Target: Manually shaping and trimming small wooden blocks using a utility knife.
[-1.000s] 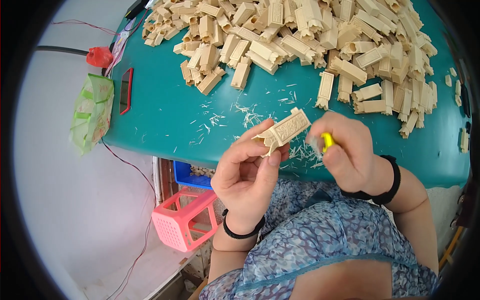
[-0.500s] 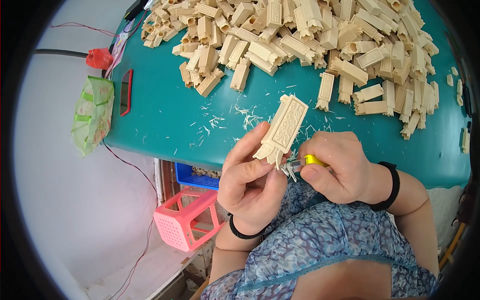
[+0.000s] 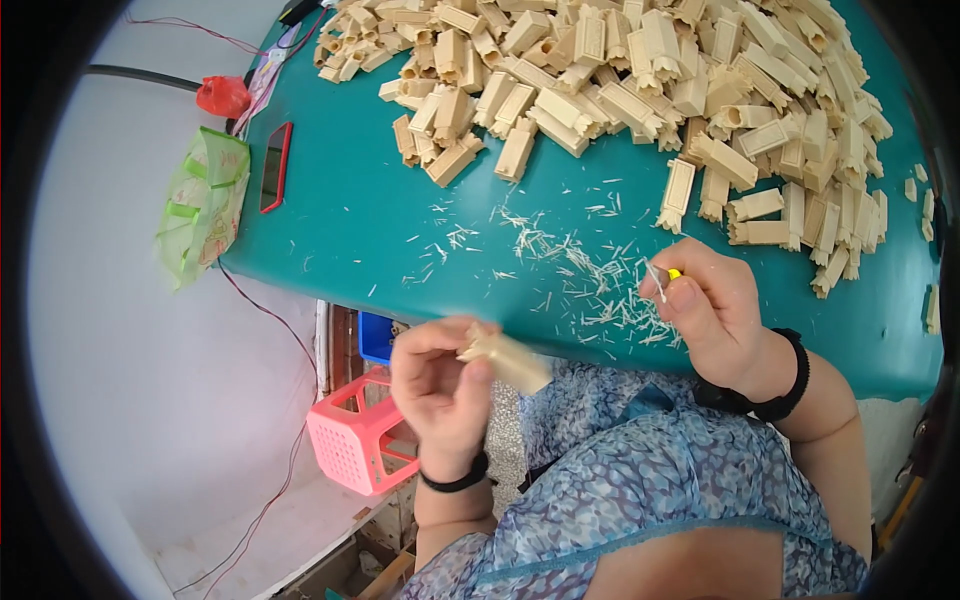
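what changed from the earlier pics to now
The left hand moved left and toward the body, piece still held; the right hand drew away rightward, keeping the yellow cutter. Nothing was let go. The pile and phone stayed put.

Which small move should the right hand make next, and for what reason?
Probably the right hand should lightly shake the yellow tool over the green table: pale slivers seem to cling near its tip, and loose slivers lie scattered below. The left hand holds the beige piece apart from the tool, so this looks like a convenient moment.
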A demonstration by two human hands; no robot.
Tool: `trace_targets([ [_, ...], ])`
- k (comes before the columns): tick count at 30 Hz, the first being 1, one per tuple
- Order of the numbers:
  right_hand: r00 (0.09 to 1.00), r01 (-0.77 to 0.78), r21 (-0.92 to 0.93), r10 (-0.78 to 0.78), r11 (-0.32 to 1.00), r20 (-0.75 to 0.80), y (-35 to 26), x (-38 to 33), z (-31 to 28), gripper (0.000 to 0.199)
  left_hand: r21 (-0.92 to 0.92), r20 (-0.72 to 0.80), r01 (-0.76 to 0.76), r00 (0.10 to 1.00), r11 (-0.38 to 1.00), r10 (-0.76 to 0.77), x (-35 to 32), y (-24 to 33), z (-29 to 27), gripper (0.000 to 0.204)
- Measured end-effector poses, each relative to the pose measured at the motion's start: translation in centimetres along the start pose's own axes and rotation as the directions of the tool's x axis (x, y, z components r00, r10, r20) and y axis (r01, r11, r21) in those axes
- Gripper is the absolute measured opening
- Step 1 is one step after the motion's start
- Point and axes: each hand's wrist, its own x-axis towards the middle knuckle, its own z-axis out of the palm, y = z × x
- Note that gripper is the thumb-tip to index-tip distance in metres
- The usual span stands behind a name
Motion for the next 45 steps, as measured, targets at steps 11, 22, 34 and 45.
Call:
trace_targets([
  [11,0.993,-0.113,0.114,0.114,0.987,-0.001,0.6,0.5,-0.3,0.026,0.799,0.013,-0.098,0.989,0.593,0.147,5.3,-0.2,-6.3,0.018],
  [22,0.99,-0.126,0.192,0.135,0.973,-0.033,1.3,0.7,-0.5,0.026,0.825,0.409,-0.347,0.911,0.445,-0.047,14.6,-3.9,5.4,0.027],
  [34,0.997,-0.065,0.098,0.059,0.993,0.058,0.8,0.4,-0.5,0.029,-0.195,0.353,0.352,0.896,0.915,-0.27,3.1,2.0,6.1,0.054],
  [45,0.999,0.002,0.118,-0.007,0.993,0.044,0.2,0.1,-0.1,0.024,-0.237,0.426,0.392,0.864,0.889,-0.267,2.2,1.1,6.5,0.049],
])
